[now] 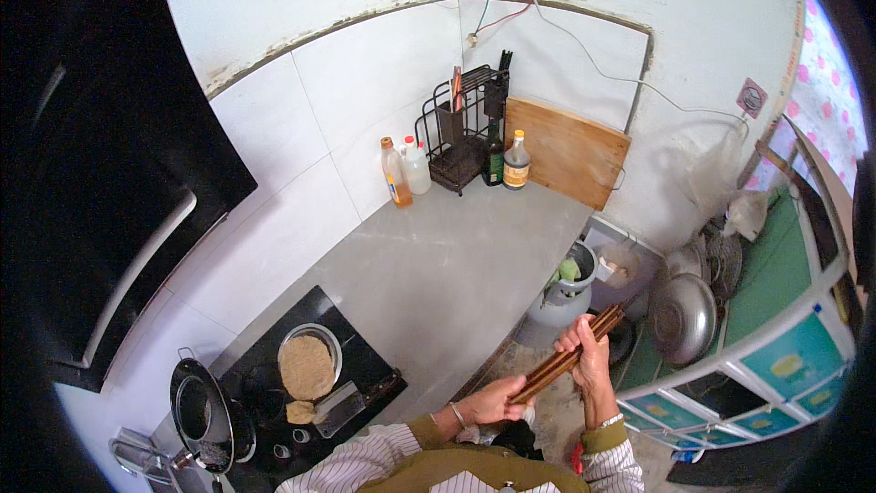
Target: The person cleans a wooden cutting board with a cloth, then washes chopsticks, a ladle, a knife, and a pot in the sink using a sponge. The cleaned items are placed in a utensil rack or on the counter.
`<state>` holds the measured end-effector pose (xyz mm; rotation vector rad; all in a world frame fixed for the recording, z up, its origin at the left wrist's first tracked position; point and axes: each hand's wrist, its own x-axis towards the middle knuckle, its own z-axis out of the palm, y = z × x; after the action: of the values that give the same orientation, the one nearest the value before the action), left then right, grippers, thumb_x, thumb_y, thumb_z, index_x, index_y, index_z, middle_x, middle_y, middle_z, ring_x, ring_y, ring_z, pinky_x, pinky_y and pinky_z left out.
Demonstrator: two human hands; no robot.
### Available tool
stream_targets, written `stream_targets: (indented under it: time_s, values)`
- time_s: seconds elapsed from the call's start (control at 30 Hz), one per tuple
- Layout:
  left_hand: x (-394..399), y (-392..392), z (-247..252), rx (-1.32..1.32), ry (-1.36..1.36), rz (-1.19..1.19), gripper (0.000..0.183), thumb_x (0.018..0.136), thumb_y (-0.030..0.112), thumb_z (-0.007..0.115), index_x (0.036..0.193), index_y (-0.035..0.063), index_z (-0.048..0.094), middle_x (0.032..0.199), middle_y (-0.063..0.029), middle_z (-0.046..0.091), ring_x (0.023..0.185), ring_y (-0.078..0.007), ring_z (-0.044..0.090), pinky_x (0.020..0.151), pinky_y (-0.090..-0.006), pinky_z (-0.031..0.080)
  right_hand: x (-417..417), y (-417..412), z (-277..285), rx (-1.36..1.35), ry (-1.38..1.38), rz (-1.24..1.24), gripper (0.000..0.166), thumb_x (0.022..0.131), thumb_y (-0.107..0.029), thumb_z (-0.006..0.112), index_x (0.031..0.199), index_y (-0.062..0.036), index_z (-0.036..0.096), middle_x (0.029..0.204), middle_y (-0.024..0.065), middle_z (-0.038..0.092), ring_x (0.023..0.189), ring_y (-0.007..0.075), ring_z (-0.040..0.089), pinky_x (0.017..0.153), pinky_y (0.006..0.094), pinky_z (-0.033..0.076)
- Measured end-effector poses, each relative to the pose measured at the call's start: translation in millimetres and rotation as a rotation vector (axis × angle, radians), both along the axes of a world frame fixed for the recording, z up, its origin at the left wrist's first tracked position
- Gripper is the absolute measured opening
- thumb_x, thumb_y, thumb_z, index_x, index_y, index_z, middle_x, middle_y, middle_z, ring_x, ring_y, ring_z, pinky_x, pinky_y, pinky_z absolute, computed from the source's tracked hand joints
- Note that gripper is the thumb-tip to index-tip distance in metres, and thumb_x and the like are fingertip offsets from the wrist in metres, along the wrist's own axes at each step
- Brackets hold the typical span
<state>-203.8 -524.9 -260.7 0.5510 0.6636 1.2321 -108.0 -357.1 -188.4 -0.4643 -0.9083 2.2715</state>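
A bundle of brown wooden chopsticks [556,368] is held slantwise in front of my body, near the counter's edge. My left hand [491,400] grips its lower end. Higher up, my right hand [587,349] is closed around the bundle, with the tips sticking out past the fingers. On the grey counter [438,267] at the back corner stands a black wire rack [465,144] with more chopsticks in its holders. A cleaver [340,411] and a metal dish with a flat tan round of food [306,366] rest on the black stove at lower left.
Bottles [517,161] stand beside the rack; a wooden cutting board [564,150] leans on the wall. A grey gas cylinder [558,305] is beyond the counter's edge. Right of it are a metal wok [683,318] and a green-topped cabinet [759,301]. A black pan [198,411] sits at left.
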Motion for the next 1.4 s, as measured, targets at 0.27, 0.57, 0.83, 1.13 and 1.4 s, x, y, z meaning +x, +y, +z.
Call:
stream_targets:
  time_s: [0.27,0.57,0.83,1.13,1.4]
  values:
    - [-28,64,-42,-0.362,-0.471,0.574,0.047,0.095,0.051,0.039,0.101,0.0049,0.05,0.069,-0.0054,0.045,0.05,-0.0101,0.035,0.048,-0.0237,0.031,-76,83,-1,0.744,-0.268,0.482,0.019,0.081,-0.02,0.07,0.077,-0.0042,0.06,0.071,-0.0004,0.059,0.066,0.0091,0.054,0.061,0.0271,0.046]
    - [-36,88,-21,-0.351,-0.428,0.771,0.044,0.095,0.049,0.038,0.101,0.0065,0.05,0.07,-0.0067,0.049,0.05,-0.0103,0.035,0.048,-0.0259,0.032,-124,116,3,0.883,-0.288,0.477,0.019,0.076,-0.017,0.07,0.078,-0.0026,0.058,0.069,-0.001,0.056,0.066,0.008,0.052,0.058,0.0266,0.044]
    - [-52,72,10,-0.263,-0.404,0.826,0.049,0.095,0.051,0.037,0.114,0.0072,0.051,0.081,-0.0087,0.058,0.057,-0.0127,0.037,0.055,-0.0266,0.036,-160,123,-9,0.648,-0.28,0.429,0.016,0.078,-0.018,0.068,0.079,-0.005,0.059,0.073,-0.0016,0.057,0.069,0.0086,0.053,0.062,0.0267,0.044]
    - [-58,9,-21,-0.26,-0.393,1.115,0.049,0.096,0.047,0.037,0.111,0.0043,0.056,0.086,-0.0087,0.063,0.069,-0.0168,0.054,0.063,-0.031,0.044,-276,155,4,0.732,-0.259,0.418,0.023,0.077,-0.026,0.069,0.08,-0.0045,0.061,0.074,0.0012,0.059,0.069,0.012,0.054,0.063,0.0301,0.045]
    - [-34,-51,-47,-0.222,-0.493,1.627,0.036,0.096,0.036,0.043,0.093,0.0049,0.061,0.068,-0.0039,0.058,0.056,-0.0126,0.045,0.055,-0.0291,0.037,-471,190,167,1.14,-0.035,0.015,0.03,0.074,-0.026,0.066,0.069,0.0032,0.059,0.065,0.006,0.061,0.06,0.0153,0.057,0.057,0.0323,0.047]
